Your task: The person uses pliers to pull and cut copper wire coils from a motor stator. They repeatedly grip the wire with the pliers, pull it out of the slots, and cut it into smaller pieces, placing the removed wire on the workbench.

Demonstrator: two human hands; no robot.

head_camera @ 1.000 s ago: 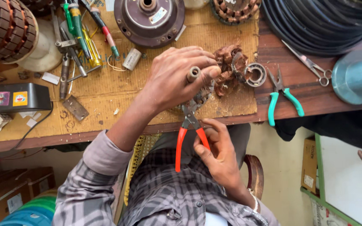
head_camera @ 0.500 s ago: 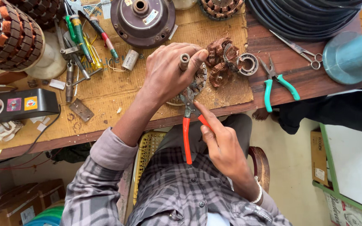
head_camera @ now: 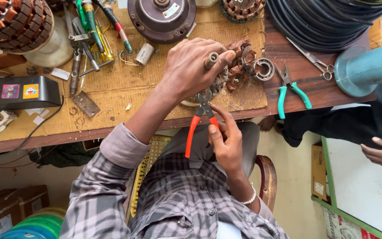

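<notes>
Fingers of the left hand (head_camera: pixel 191 71) clasp a copper-wound stator (head_camera: pixel 226 77); right hand (head_camera: pixel 226 144) grips orange-handled pliers (head_camera: pixel 200 121).

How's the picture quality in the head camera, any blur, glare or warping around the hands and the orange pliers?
Head view: even, soft light, no harsh glare; left hand and orange-handled pliers in the right hand look sharp; wide-angle bending shows at the table edge.

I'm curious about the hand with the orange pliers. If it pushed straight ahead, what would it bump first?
The right hand points the orange-handled pliers up at the motor part that the left hand holds. Probably that part comes first, its copper windings just beyond; depth is unclear.
</notes>
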